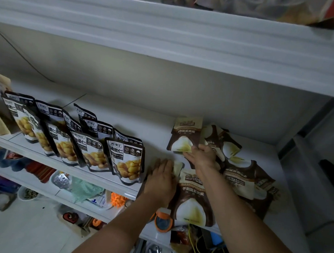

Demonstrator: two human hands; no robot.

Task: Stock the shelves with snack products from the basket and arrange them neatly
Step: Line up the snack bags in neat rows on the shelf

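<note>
Head view: brown-and-cream snack pouches (240, 179) lie jumbled at the right of the white shelf (156, 126). The right hand (201, 156) meets the lower edge of one propped pouch (185, 134); I cannot tell whether it pinches. The left hand (163, 176) presses flat, fingers together, on a flat pouch (178, 168). Black chestnut pouches (124, 159) stand in rows to the left.

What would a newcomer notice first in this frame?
Two bare forearms reach to mid-shelf: the left hand lies flat by a cream pouch, and the right hand touches the base of an upright brown pouch. Left of them stand tidy rows of black-and-white snack pouches. On the right, a brown pouch heap sprawls on the white shelf.
</note>
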